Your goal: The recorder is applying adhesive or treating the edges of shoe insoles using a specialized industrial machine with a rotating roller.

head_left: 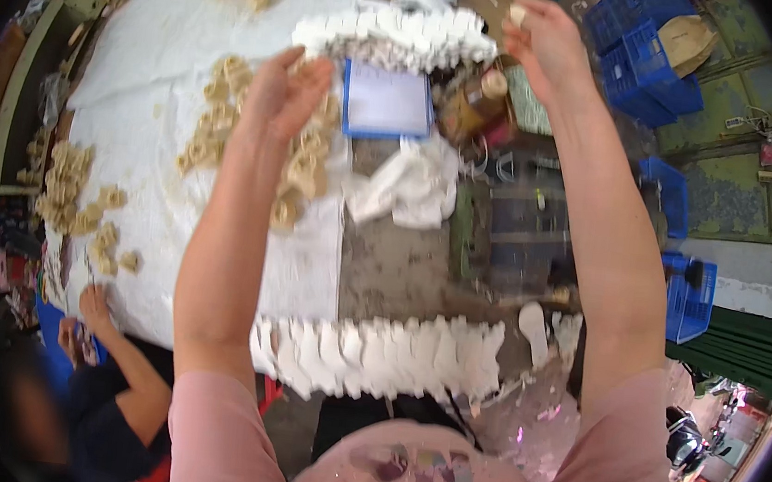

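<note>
A long row of thin white shaped pieces [392, 32], packed side by side, lies across the far part of the table. My left hand [293, 97] is at the row's left end, its fingers loosely bent and apart with nothing seen in them. Past the row's right end, my right hand [549, 48] is raised with its fingers apart and slightly curled. A pale cap-like spot shows on one of its fingertips. A blue-edged clipboard [387, 102] with white paper lies between my forearms, and a crumpled white cloth [407, 183] is just nearer.
Cream-coloured moulded parts [215, 132] lie in heaps on the white sheet [165, 25]. A second white row [379, 357] runs along the near table edge. A jar of brown liquid [475, 106] stands at right. Blue crates [645, 57] stack beyond. A co-worker's hand [94, 304] works at left.
</note>
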A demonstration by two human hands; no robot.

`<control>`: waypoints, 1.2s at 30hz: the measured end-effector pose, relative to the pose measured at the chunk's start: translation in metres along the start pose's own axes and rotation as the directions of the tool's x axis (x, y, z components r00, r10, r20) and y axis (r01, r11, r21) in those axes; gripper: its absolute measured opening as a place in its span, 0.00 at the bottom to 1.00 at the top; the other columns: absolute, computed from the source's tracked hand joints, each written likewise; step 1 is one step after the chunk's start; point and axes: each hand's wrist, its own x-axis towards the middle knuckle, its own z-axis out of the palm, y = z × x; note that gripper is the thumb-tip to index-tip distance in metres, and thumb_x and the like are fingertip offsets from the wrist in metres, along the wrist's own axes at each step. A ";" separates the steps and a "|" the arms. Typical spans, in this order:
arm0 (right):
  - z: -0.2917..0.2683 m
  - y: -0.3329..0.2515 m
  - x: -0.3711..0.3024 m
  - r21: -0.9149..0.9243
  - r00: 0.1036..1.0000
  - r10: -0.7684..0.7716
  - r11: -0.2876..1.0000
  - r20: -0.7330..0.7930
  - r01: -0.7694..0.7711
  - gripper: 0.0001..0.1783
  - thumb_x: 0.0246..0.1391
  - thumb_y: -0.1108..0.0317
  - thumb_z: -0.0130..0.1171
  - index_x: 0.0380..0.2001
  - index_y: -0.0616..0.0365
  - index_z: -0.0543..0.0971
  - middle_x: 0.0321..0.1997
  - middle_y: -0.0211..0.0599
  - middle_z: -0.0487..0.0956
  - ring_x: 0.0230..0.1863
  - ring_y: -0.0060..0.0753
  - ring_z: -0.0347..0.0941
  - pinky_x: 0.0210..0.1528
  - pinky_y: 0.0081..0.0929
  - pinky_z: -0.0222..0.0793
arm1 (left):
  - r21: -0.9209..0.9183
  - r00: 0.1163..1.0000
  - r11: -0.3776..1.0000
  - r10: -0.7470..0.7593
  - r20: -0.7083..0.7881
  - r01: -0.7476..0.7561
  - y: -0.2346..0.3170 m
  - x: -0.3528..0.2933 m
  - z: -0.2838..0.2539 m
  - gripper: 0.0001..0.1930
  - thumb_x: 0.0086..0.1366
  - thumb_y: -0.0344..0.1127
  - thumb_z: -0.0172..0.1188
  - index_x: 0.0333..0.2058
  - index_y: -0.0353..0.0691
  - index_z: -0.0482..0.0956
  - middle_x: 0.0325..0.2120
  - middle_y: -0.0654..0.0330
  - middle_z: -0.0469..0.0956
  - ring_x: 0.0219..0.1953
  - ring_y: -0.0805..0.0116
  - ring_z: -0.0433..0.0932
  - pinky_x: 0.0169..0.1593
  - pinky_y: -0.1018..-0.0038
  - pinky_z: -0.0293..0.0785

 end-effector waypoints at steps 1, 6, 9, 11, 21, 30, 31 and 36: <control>0.000 -0.007 -0.012 0.133 0.994 -0.009 0.991 0.111 -0.006 0.11 0.52 0.73 0.53 0.40 0.60 0.71 0.35 0.35 0.74 0.34 0.27 0.70 0.36 0.25 0.67 | -0.007 1.000 1.000 0.024 0.011 -0.024 0.005 -0.026 0.003 0.19 0.62 0.28 0.48 0.50 0.26 0.59 0.48 0.39 0.60 0.52 0.47 0.64 0.57 0.61 0.64; 0.018 -0.043 -0.149 0.408 0.982 -0.016 0.911 0.187 -0.063 0.11 0.52 0.75 0.50 0.40 0.59 0.68 0.34 0.34 0.72 0.32 0.24 0.68 0.33 0.23 0.65 | 0.276 0.974 0.934 0.223 0.047 -0.227 -0.002 -0.169 -0.056 0.21 0.63 0.33 0.49 0.52 0.30 0.61 0.41 0.52 0.71 0.47 0.63 0.70 0.48 0.69 0.67; 0.005 -0.010 -0.226 0.389 0.974 -0.028 0.919 0.227 -0.064 0.09 0.52 0.76 0.49 0.39 0.61 0.70 0.35 0.35 0.74 0.32 0.25 0.69 0.35 0.24 0.66 | 0.529 0.911 0.796 0.402 -0.096 -0.296 -0.043 -0.242 -0.140 0.21 0.61 0.34 0.51 0.53 0.35 0.65 0.38 0.60 0.74 0.44 0.71 0.72 0.46 0.73 0.64; -0.016 0.014 -0.282 0.197 0.967 0.072 0.973 0.243 -0.122 0.08 0.52 0.77 0.50 0.38 0.62 0.71 0.34 0.35 0.75 0.31 0.22 0.69 0.34 0.21 0.65 | 0.612 0.815 0.765 0.478 -0.327 -0.203 -0.074 -0.298 -0.196 0.21 0.60 0.34 0.52 0.53 0.38 0.67 0.43 0.62 0.71 0.44 0.73 0.70 0.46 0.73 0.63; -0.163 0.126 -0.473 -0.350 0.788 0.604 0.769 0.123 -0.535 0.12 0.51 0.80 0.45 0.41 0.63 0.71 0.32 0.36 0.75 0.32 0.22 0.70 0.33 0.19 0.67 | 0.312 0.765 0.950 0.201 -0.612 0.000 -0.158 -0.360 -0.302 0.28 0.61 0.36 0.51 0.59 0.39 0.55 0.52 0.57 0.63 0.53 0.61 0.63 0.53 0.65 0.56; -0.152 0.156 -0.512 -0.303 0.742 0.670 0.701 -0.027 -0.645 0.15 0.45 0.81 0.45 0.39 0.65 0.71 0.31 0.36 0.75 0.25 0.22 0.69 0.29 0.21 0.66 | -0.004 0.825 0.996 -0.073 -0.561 0.085 -0.155 -0.334 -0.308 0.25 0.67 0.43 0.41 0.59 0.37 0.53 0.56 0.51 0.56 0.57 0.57 0.58 0.62 0.62 0.52; -0.150 0.156 -0.512 -0.302 0.751 0.659 0.710 -0.035 -0.636 0.15 0.46 0.81 0.45 0.39 0.65 0.72 0.32 0.37 0.75 0.25 0.23 0.69 0.29 0.21 0.66 | -0.030 0.818 0.997 -0.079 -0.569 0.076 -0.153 -0.332 -0.309 0.24 0.66 0.42 0.43 0.58 0.37 0.55 0.55 0.50 0.56 0.57 0.57 0.58 0.60 0.63 0.55; -0.147 0.165 -0.516 -0.220 0.704 0.700 0.673 -0.118 -0.706 0.14 0.47 0.80 0.46 0.40 0.63 0.71 0.31 0.36 0.73 0.25 0.22 0.70 0.27 0.20 0.65 | -0.137 0.724 0.990 -0.120 -0.680 0.036 -0.161 -0.323 -0.297 0.22 0.64 0.39 0.49 0.55 0.39 0.59 0.52 0.52 0.61 0.53 0.59 0.63 0.55 0.58 0.61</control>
